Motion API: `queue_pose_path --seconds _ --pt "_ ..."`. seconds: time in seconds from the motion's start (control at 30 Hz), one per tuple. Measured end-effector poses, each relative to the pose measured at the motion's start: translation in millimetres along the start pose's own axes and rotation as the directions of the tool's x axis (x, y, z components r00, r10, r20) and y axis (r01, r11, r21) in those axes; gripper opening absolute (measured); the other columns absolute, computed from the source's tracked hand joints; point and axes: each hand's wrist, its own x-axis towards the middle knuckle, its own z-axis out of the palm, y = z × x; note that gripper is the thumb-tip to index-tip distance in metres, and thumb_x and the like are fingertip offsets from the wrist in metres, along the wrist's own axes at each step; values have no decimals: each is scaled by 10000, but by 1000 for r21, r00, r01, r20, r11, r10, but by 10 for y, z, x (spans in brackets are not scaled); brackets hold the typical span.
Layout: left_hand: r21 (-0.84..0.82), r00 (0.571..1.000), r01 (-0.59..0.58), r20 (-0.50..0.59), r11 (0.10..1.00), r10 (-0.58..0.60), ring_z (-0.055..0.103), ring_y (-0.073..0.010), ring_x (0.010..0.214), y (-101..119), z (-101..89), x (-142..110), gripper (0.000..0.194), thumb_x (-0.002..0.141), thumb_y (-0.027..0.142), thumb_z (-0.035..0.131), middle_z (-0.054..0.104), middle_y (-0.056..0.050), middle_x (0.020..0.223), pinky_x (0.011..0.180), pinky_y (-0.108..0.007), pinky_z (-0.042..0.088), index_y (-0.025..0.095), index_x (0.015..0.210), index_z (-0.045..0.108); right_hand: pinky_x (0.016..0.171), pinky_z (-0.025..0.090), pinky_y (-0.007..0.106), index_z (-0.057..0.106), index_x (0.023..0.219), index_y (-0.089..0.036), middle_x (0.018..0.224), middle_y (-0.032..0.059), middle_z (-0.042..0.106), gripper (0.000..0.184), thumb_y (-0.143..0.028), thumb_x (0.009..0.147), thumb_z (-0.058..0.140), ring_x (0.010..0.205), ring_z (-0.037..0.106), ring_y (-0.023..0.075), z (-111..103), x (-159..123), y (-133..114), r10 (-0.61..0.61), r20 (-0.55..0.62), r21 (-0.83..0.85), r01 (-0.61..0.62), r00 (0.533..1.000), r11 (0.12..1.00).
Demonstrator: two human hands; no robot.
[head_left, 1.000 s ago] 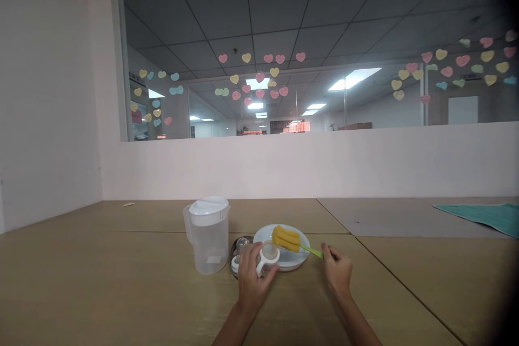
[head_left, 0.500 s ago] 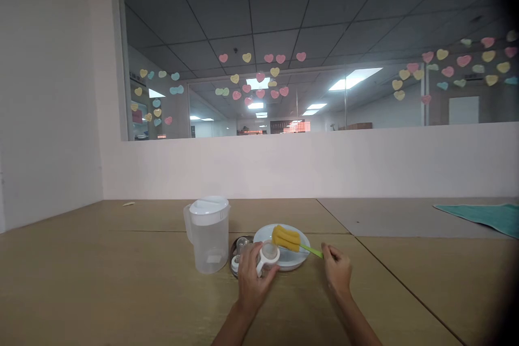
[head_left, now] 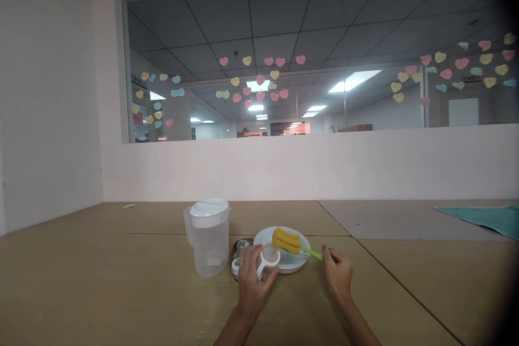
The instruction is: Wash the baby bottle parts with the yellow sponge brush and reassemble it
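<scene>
My left hand (head_left: 252, 281) is closed around what looks like a baby bottle (head_left: 270, 253), clear with a white rim and white handle, its open mouth tilted toward me. Most of its body is hidden by my fingers. In my right hand (head_left: 338, 272) is the green handle of a bottle brush (head_left: 287, 241) with a yellow sponge head. That head is over a white bowl (head_left: 302, 266), to the right of the bottle and apart from its mouth. Left of my left hand, partly covered by it, a round metal tray (head_left: 232, 252) holds a clear dome-shaped cap (head_left: 242, 245) and a white ring-like part (head_left: 235, 266).
A translucent pitcher (head_left: 211, 246) with a white lid stands left of the tray. At the far right lies a teal cloth (head_left: 486, 219). A small flat pale piece (head_left: 128, 206) rests near the back left of the table (head_left: 121, 292). Behind is a wall with a window.
The view has tipped very slightly, so everything on the table appears a little lower. Both hands keep their grips, and the brush and bottle show almost no movement.
</scene>
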Motion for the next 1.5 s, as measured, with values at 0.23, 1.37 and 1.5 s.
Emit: queue_pose_path --seconds 0.23,1.37,1.5 --pt "-2 1000 7 2 1000 -7 568 -245 1044 -7 -2 1 545 742 402 672 602 -115 1120 859 -388 482 171 1184 452 496 279 216 323 501 -195 504 -34 283 429 -549 709 444 545 307 107 -5 -5 2 5 3 7 -5 1000 1000" --pt "2 1000 15 14 1000 -15 568 -238 1038 0 -17 10 530 750 398 664 598 -110 1115 862 -383 478 173 1182 456 485 300 216 349 496 -189 492 -32 306 426 -540 722 435 541 329 111 -15 -16 -37 -7 -6 -24 7 1000 1000" --pt "11 1000 15 26 1000 -15 564 -239 1041 1 -24 12 532 753 409 659 593 -116 1123 860 -381 478 171 1183 456 488 305 218 355 494 -190 487 -34 320 430 -546 719 438 544 334 113 -16 -14 -38 -22 -6 -20 21 1000 1000"
